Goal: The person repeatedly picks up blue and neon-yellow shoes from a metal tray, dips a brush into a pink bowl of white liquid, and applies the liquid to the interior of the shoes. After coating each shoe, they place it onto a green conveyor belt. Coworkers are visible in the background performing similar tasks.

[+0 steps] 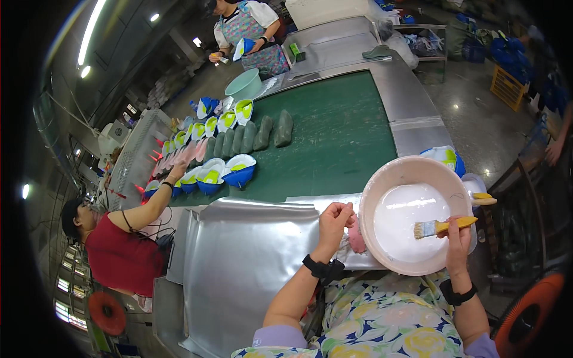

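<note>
My right hand (458,244) grips a flat paintbrush (427,229) by its yellow wooden handle. Its pale bristles hang over white liquid (406,206) in a large pinkish basin (371,238). To the left of the basin my left hand (335,225) is raised with thumb and fingers pinched together; whatever they may hold is too small or hidden to make out. Beside that hand, a pink piece (356,236) lies against the basin's wall. Just behind the basin rests a blue, white and lime shoe upper (444,156).
A green conveyor belt (334,137) carries rows of shoe uppers (239,170) and dark shoe lasts (284,128). Sheet metal (250,250) covers the near left. Two co-workers stand left and far. A second brush (482,198) sits right of the basin; an orange fan (528,313) stands lower right.
</note>
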The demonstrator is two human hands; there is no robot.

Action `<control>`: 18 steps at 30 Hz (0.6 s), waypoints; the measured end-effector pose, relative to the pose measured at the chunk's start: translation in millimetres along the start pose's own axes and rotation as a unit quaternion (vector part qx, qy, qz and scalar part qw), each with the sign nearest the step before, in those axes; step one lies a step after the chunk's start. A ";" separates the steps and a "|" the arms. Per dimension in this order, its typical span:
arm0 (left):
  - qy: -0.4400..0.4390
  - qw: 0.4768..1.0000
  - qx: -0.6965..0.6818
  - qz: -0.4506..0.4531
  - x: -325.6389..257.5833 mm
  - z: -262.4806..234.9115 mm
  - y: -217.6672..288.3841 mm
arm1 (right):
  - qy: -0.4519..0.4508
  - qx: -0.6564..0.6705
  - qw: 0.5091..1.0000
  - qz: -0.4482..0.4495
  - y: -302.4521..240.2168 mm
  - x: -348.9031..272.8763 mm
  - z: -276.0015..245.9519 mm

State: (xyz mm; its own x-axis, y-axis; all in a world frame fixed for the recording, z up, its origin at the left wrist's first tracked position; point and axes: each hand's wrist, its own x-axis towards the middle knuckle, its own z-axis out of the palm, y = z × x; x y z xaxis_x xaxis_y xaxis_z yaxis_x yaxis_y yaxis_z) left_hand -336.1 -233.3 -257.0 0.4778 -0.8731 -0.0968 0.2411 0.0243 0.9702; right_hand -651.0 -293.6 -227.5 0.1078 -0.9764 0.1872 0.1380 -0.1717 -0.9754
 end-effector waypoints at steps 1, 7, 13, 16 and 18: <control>0.001 1.000 0.002 -0.003 0.1 0.0 -0.7 | -0.004 -0.003 1.000 0.000 -1.1 -0.1 0.0; -0.001 1.000 -0.010 0.001 0.9 -2.4 -4.2 | 0.020 0.005 1.000 -0.005 1.2 -2.5 5.1; 0.005 0.999 -0.032 0.032 6.6 -6.0 -2.8 | 0.009 0.004 1.000 -0.011 5.8 -1.9 1.3; 0.019 0.999 -0.027 0.022 40.4 -34.7 4.4 | 0.019 -0.020 0.999 0.037 4.7 0.0 0.1; 0.009 0.999 -0.050 0.012 75.2 -49.5 13.8 | 0.006 -0.044 0.999 0.013 13.3 1.2 -7.8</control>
State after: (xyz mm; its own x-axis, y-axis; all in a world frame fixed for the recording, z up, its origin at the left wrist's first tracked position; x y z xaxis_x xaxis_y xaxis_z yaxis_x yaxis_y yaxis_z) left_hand -255.1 -274.5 -261.9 0.4993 -0.8628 -0.0795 0.3117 0.0933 0.9456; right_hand -656.7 -298.1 -241.2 0.0988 -0.9822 0.1599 0.0488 -0.1557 -0.9866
